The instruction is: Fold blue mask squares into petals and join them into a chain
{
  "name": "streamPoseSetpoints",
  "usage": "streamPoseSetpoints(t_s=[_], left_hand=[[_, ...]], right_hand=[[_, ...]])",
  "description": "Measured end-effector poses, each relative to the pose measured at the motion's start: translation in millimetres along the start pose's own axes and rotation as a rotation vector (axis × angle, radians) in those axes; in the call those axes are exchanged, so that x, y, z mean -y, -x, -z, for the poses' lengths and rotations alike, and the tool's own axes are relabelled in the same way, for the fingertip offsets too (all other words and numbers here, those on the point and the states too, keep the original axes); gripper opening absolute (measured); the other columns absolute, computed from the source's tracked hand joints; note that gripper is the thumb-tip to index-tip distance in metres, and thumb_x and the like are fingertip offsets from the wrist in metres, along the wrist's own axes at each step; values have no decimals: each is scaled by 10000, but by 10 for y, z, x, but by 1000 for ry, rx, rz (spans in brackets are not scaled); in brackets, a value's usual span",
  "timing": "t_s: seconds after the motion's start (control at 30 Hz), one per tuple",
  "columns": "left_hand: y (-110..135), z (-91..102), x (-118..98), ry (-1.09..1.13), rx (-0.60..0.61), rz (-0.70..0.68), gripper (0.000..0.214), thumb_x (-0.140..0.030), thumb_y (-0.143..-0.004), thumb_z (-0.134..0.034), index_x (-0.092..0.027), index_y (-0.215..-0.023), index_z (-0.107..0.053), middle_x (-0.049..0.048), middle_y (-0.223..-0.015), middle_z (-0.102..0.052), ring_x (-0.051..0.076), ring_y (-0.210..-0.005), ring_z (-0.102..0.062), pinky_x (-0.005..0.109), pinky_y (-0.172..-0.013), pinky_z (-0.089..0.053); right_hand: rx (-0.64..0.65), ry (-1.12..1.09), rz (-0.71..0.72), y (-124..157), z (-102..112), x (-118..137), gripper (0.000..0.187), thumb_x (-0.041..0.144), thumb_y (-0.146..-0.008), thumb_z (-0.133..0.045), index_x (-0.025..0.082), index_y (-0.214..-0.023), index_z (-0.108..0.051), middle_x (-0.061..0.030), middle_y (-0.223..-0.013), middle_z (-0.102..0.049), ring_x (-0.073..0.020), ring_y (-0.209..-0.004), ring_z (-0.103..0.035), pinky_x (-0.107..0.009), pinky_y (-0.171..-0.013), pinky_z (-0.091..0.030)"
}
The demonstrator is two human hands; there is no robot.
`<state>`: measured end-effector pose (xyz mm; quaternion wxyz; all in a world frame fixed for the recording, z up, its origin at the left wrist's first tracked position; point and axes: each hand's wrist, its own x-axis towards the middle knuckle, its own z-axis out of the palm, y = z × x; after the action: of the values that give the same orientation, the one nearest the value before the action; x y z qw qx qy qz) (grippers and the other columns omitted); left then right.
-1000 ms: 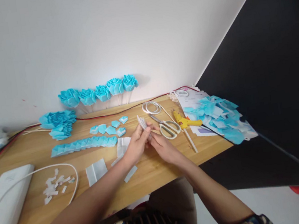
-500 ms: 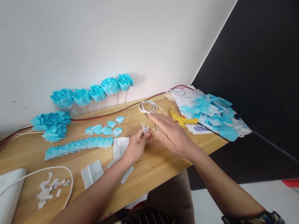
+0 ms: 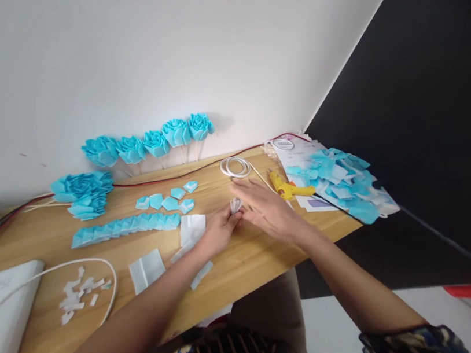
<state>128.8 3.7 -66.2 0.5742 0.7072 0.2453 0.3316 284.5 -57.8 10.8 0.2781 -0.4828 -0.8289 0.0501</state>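
Note:
My left hand (image 3: pixel 220 230) is closed on a small bunch of white paper strips (image 3: pixel 236 204) whose ends fan upward. Just right of the bunch, my right hand (image 3: pixel 269 210) is held flat, its fingers stretched out together and slightly blurred. Its fingertips reach over the bunch; whether they touch it I cannot tell. Left of my hands lie pale translucent squares (image 3: pixel 148 272) and several folded blue petals (image 3: pixel 169 203). A row of overlapping blue petals (image 3: pixel 124 229) stretches farther left.
Blue paper roses (image 3: pixel 130 149) on sticks lean against the wall; more blue roses (image 3: pixel 84 192) lie at left. A yellow glue gun (image 3: pixel 292 186), a coiled white cable (image 3: pixel 235 167) and blue sheets (image 3: pixel 341 179) are at right. White scraps (image 3: pixel 77 295) and a power bank (image 3: pixel 7 314) sit front left.
My right hand has moved closer to the bunch, its fingers now reaching over it. My left hand has shifted slightly right, still holding the strips. The view has shifted a little.

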Motion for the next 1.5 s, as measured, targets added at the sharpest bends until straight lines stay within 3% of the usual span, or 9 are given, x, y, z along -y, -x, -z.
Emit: streamPoseSetpoints(t_s=[0.1, 0.2, 0.47, 0.73, 0.9, 1.03, 1.13, 1.23, 1.5], left_hand=[[-2, 16, -41, 28, 22, -1, 253, -385, -899, -451, -181, -792, -557, -8, -659, -525, 167, -661, -502, 286, -683, -407], [8, 39, -154, 32, 76, -3, 301, -425, -897, -450, -183, -733, -524, -14, -652, -487, 154, -665, -468, 279, -682, -384], [62, 103, -403, 197, 316, 154, 335, -476, -845, -545, -149, -858, -615, -34, -624, -437, 116, -580, -405, 252, -579, -345], [59, 462, -779, 153, 311, 223, 371, -493, -889, -497, -166, -742, -594, 8, -710, -526, 106, -578, -448, 238, -551, -369], [228, 637, -805, 45, 305, 307, 381, -515, -904, -440, -169, -888, -597, -47, -644, -372, 95, -533, -332, 224, -515, -321], [374, 718, -776, -151, 274, 292, 386, -488, -921, -381, -158, -881, -579, -39, -655, -380, 106, -572, -353, 222, -526, -310], [452, 779, -773, -283, 259, 258, 356, -442, -917, -367, -159, -835, -569, -13, -695, -439, 118, -603, -390, 225, -531, -324], [518, 835, -773, -287, 191, 279, 339, -427, -909, -367, -162, -818, -557, -13, -684, -420, 122, -609, -383, 221, -528, -330], [933, 908, -821, -192, 255, 319, 348, -387, -956, -316, -156, -855, -555, -21, -692, -446, 104, -593, -416, 210, -543, -359]], right_hand=[[-89, -137, -221, 2, 62, -40, 437, 285, -935, -484, 241, -1369, -481, -102, -1283, -600, -247, -1154, -571, -442, -964, -461], [-2, -325, -382, -24, 65, -88, 371, 278, -861, -587, 204, -1225, -605, -50, -937, -687, -181, -815, -639, -325, -739, -508], [243, -592, -359, -196, 146, -4, 167, 333, -834, -629, 167, -821, -642, 41, -535, -593, -107, -537, -565, -217, -555, -408], [-82, -503, -355, -290, 103, 17, 172, 321, -842, -597, 173, -756, -591, 52, -587, -524, -82, -524, -427, -205, -499, -312], [-118, -430, -328, -311, 4, 54, 179, 316, -847, -591, 168, -745, -595, 55, -607, -477, -81, -540, -399, -213, -519, -307], [6, -251, -183, -359, -8, 139, 161, 305, -886, -573, 174, -812, -630, 23, -693, -588, -103, -601, -499, -225, -563, -368], [48, 36, 119, -446, 4, 214, 146, 246, -920, -536, 192, -986, -654, -61, -994, -678, -188, -905, -598, -313, -774, -453], [117, 259, 413, -546, -18, 287, 240, 197, -948, -475, 189, -1141, -618, -102, -1202, -632, -236, -1127, -532, -396, -915, -424], [310, 462, 588, -510, -123, 568, 224, 129, -963, -403, 125, -1001, -624, -51, -776, -610, -183, -718, -507, -323, -667, -361]])
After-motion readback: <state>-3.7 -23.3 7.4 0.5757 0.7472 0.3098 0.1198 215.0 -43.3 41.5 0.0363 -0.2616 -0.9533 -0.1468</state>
